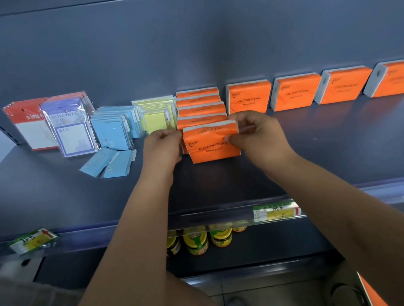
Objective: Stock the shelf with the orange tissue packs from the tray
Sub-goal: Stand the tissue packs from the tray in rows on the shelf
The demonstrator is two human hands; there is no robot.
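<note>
right hand: we see fingers and thumb pinching the right edge of the front pack
left hand: we see it gripping the front pack's left edge
front pack: orange, upright on the shelf, label toward us
row: four orange packs directly behind the front pack, touching one another
single packs: four, right of the front pack, leaning back, apart
yellow pads, blue packets: left of the front pack

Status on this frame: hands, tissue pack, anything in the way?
Left hand and right hand both grip the front orange tissue pack, upright on shelf. Row of packs directly behind. Loose blue packets lie left, not blocking.
</note>
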